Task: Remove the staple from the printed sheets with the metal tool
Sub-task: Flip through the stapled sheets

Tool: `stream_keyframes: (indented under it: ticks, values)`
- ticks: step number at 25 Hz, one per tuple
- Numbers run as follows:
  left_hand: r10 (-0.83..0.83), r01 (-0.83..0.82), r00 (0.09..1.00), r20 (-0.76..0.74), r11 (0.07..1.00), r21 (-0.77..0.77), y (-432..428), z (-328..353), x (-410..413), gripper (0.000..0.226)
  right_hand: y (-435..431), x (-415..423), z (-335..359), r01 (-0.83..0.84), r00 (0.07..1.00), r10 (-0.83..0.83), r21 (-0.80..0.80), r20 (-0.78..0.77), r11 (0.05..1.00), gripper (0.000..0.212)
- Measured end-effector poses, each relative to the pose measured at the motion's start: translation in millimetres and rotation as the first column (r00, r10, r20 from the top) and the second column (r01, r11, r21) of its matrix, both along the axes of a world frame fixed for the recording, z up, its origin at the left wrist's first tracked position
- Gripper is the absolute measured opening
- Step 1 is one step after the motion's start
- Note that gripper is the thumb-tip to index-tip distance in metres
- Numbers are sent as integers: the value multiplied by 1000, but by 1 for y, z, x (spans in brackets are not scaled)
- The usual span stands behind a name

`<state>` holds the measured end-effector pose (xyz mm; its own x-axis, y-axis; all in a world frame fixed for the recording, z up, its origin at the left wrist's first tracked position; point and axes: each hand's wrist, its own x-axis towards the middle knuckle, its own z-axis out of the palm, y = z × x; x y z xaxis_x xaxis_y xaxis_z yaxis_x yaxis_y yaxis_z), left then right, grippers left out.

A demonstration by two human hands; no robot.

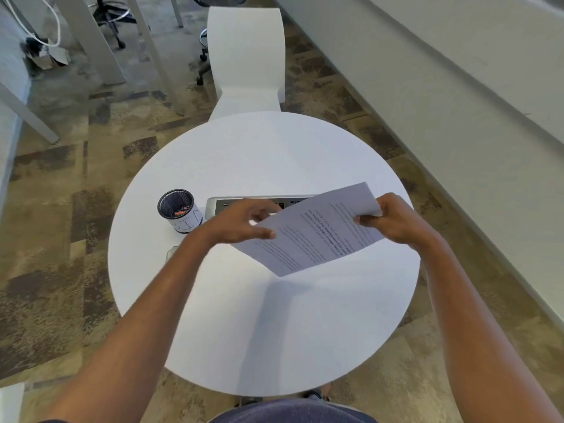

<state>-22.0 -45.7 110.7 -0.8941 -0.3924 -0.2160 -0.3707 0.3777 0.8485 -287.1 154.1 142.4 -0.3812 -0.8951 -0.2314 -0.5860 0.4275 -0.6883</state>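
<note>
So the sheets (311, 232) are up off the table (259, 315), held in the air over its far half and tilted, with the printed side facing up toward the camera. Right hand (387, 219) has the far right corner pinched, fingers curled under and thumb on top, and that corner looks slightly bent where it's gripped. Left hand (241, 222) is on the left edge of the paper, thumb lying along the top near the edge and the fingers bent behind it; it's a bit motion-blurred, so I can't say whether it's really clamping the paper or if anything small is in it. Can't make out the staple at all, too tiny. The paper throws a soft shadow on the tabletop below. Just behind the hands there's a silver power strip (232, 204) set in the table, partly covered by the left hand and the paper. Left of that sits a black mesh cup (178, 209) with a white label and a few small bits inside. There's something small and clear (171, 253) on the table just left of the left forearm, mostly hidden. White chair (247, 56) on the far side.
</note>
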Motion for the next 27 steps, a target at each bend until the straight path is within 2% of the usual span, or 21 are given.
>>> stream_keyframes:
  ticks: [2,3,5,7,11,14,20,27]
  values:
    - [38,-42,999,23,975,218,-11,-9,28,56,6,-6,1,56,995,-53,-36,90,998,18]
    - [72,-70,997,4,949,308,-12,-15,39,57,9,-8,0,77,989,-70,-53,129,996,19]
    - [183,-137,980,-74,902,409,-8,-32,50,47,12,-8,-2,118,979,-102,-85,178,989,21]
    - [327,-240,936,-130,864,443,4,-47,50,37,11,-7,-8,165,968,-140,-108,208,980,20]
    - [520,-411,835,-177,805,428,16,-63,40,25,11,-8,-21,202,948,-163,-121,274,972,21]
    - [578,-506,796,-181,799,326,16,-68,36,23,12,-12,-37,222,961,-209,-52,180,974,22]
    - [576,-545,795,-193,816,190,13,-66,36,24,15,-8,-63,247,955,-240,-20,173,969,35]
    - [549,-525,811,-204,836,162,7,-59,35,29,11,-7,-70,298,934,-285,-27,217,954,38]
